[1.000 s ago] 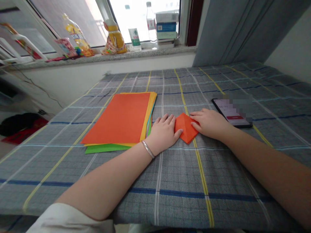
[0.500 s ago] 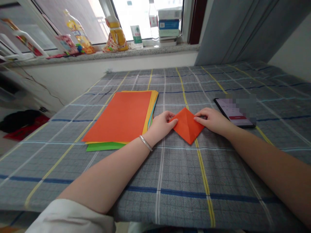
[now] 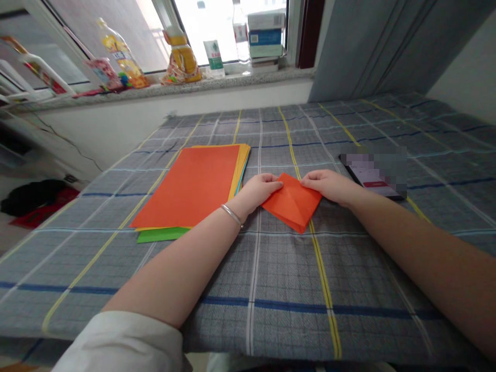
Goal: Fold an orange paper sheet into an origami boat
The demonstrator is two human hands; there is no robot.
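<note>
A small folded piece of orange paper [image 3: 293, 203], roughly diamond-shaped with a crease down its middle, is held between my two hands just over the checked cloth. My left hand [image 3: 262, 190] pinches its upper left edge, thumb on top and fingers underneath. At the upper right edge, my right hand [image 3: 324, 185] grips the paper in the same way. The layers part slightly at the near corner. To the left lies a stack of coloured paper [image 3: 194, 183], orange on top, with yellow, green and blue edges showing below.
A phone [image 3: 374, 178] lies right of my right hand, its screen partly blurred. The grey checked cloth [image 3: 217, 274] covers the table. Along the windowsill [image 3: 232, 81] stand bottles, a white and green tube [image 3: 214, 58] and stacked boxes [image 3: 266, 39].
Both hands have shifted slightly left with the folded paper. The paper has turned a little, and its near layers now show a gap. The camera view has moved slightly.
</note>
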